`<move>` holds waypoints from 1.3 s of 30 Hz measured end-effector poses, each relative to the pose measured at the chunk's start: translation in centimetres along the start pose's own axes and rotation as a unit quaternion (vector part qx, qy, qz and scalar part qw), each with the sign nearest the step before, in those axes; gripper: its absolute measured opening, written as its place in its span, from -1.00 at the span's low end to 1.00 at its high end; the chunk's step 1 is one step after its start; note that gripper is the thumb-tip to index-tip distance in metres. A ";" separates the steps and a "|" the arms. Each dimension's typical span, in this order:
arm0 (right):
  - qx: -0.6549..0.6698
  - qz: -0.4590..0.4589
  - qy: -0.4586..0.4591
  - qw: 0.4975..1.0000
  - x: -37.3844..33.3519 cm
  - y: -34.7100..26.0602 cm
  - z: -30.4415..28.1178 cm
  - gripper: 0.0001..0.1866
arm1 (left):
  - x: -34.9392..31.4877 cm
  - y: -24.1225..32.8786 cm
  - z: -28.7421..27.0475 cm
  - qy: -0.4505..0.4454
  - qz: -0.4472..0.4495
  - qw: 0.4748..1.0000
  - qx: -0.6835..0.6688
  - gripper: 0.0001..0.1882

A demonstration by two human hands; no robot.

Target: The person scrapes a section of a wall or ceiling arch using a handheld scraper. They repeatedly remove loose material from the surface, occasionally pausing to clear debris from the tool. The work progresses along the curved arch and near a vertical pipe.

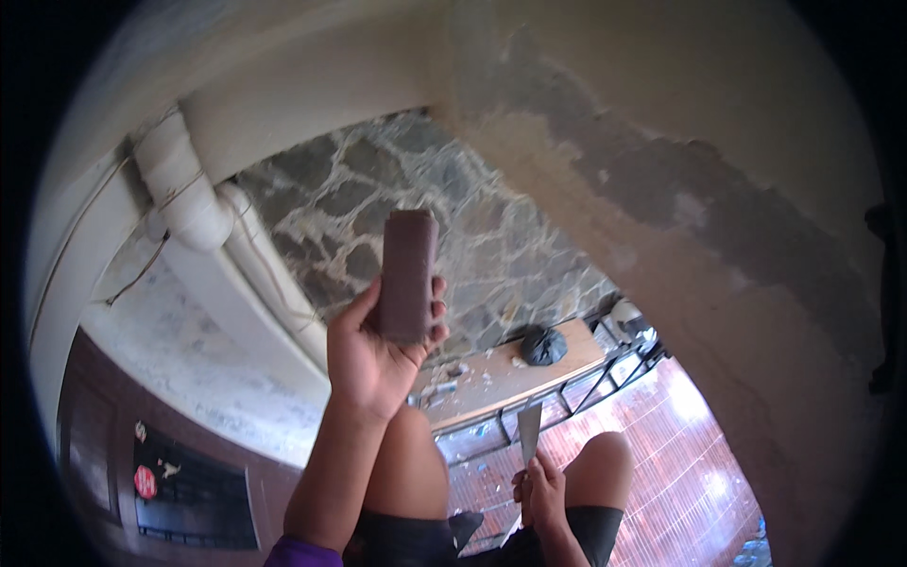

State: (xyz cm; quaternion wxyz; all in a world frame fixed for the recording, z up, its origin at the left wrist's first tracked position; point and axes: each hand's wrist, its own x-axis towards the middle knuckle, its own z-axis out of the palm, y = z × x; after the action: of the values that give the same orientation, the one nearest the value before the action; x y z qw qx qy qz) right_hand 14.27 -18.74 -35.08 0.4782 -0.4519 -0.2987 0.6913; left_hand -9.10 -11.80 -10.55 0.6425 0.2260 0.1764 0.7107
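Note:
Raised in front of me, my left hand point(373, 364) is closed around a brown sanding block point(409, 274) that looks wrapped in sandpaper. The block stands upright, its broad face toward me and its top edge slightly ragged. Lower and to the right, close to my knee, my right hand point(542, 491) grips a putty knife point(530, 430). Its pale metal blade points upward, while the fingers cover the handle. Neither tool touches the wall point(605, 189), where rough grey and tan patches break up the painted surface on the right.
A wooden plank point(482, 383) on a black metal frame point(576, 392) carries a dark plastic bag point(543, 347) and scattered debris. Behind it rises a stone wall point(350, 189). White pipes point(186, 184) with a loose cord run down the left. Reddish tiled floor point(661, 444) lies far below.

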 end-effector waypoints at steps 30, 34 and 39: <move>-0.056 -0.001 -0.131 0.990 0.6 4.1 6.9 -0.56 | -22.8 0.7 -4.9 0.120 0.169 0.927 0.314 -0.36; -0.084 -0.003 -0.105 0.991 1.1 4.3 6.4 -0.57 | -22.7 1.3 -5.8 0.121 0.177 0.911 0.352 -0.36; -0.058 -0.028 -0.086 0.994 0.5 3.9 5.7 -0.58 | -21.7 1.2 -7.0 0.105 0.182 0.912 0.353 -0.37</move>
State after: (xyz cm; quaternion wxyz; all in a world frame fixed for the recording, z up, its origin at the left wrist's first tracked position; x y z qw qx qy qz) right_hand 7.47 -19.56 -36.24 0.4428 -0.4095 -0.3908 0.6954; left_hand -12.35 -33.21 -17.80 0.3586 0.3901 0.4380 0.7262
